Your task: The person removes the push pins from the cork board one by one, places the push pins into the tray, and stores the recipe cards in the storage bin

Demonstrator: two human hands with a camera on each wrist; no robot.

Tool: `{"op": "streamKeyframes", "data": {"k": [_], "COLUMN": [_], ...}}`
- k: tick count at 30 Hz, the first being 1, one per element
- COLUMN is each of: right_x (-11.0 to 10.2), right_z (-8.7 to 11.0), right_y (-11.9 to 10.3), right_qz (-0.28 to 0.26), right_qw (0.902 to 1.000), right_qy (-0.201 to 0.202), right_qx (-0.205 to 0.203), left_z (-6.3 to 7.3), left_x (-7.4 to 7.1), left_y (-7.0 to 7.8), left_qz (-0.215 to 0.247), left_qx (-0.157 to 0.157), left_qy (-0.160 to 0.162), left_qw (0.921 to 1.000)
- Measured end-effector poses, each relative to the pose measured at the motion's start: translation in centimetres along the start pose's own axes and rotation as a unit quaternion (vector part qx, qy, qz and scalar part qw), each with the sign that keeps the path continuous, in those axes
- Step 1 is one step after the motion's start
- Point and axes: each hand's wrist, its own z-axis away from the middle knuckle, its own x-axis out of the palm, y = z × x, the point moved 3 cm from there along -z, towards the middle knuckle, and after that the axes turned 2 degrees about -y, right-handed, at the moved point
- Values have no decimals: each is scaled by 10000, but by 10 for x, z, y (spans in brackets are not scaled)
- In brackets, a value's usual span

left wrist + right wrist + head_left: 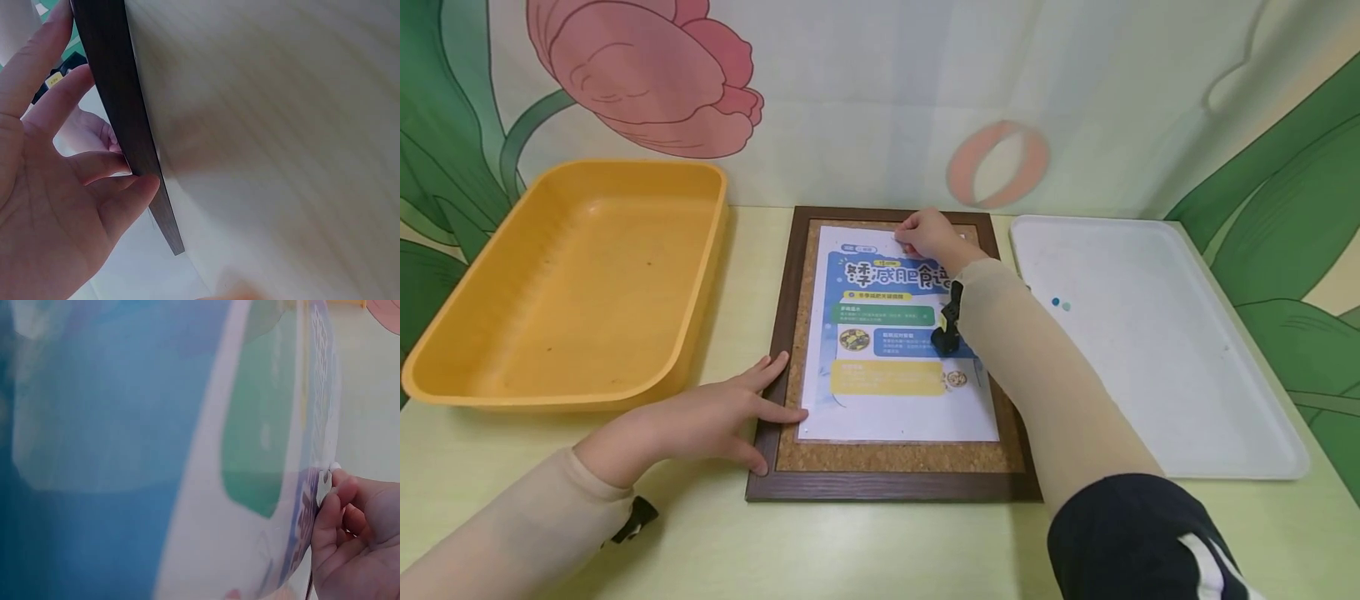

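Observation:
A brown-framed cork board [891, 457] lies on the table with a printed poster [865, 417] over most of its cork. My right hand [931, 237] pinches a small white pushpin-like piece [335, 467] at the poster's top part. Most of that piece is hidden by the fingertips. At the board's left side my left hand [718, 417] spreads its fingers over the dark frame [115, 81], one fingertip reaching the poster's edge. The left thumb [147, 187] touches the frame in the left wrist view. Close up in the right wrist view, the poster [262, 425] bulges past the right hand.
A deep yellow tub [587, 292] stands left of the board. On the right, a shallow white tray [1180, 350] holds a small blue piece [1056, 302] and a teal one [1066, 307]. A printed curtain [865, 108] hangs behind the table.

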Motion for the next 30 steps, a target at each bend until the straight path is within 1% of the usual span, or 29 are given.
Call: {"op": "streamKeyframes", "data": {"k": [8,11,15,19,23,30], "right_x": [-3,-4,-4,-3,-3,-6], "right_z": [1,3,7,8,8,10], "right_y": [0,0,-2,-4,-3,3], "right_qz": [15,40,44,92,226,212], "right_qw": [9999,9998,9993,9987,9986,9985], "right_qy": [-133,-189,-367,-502,-454,-414], "right_qx": [-65,-14,54,-18,-180,-287], "left_z": [0,0,1,2,2,0], "left_x": [1,1,0,-1,-1,1], "left_y": [-1,-1,-1,-1,-1,-3], "left_qz": [27,47,35,1,4,74], "left_qx": [-3,-4,-36,-58,-57,30], "left_qy": [-5,-13,-23,-9,4,34], "left_qw": [10000,10000,10000,10000,10000,10000]}}
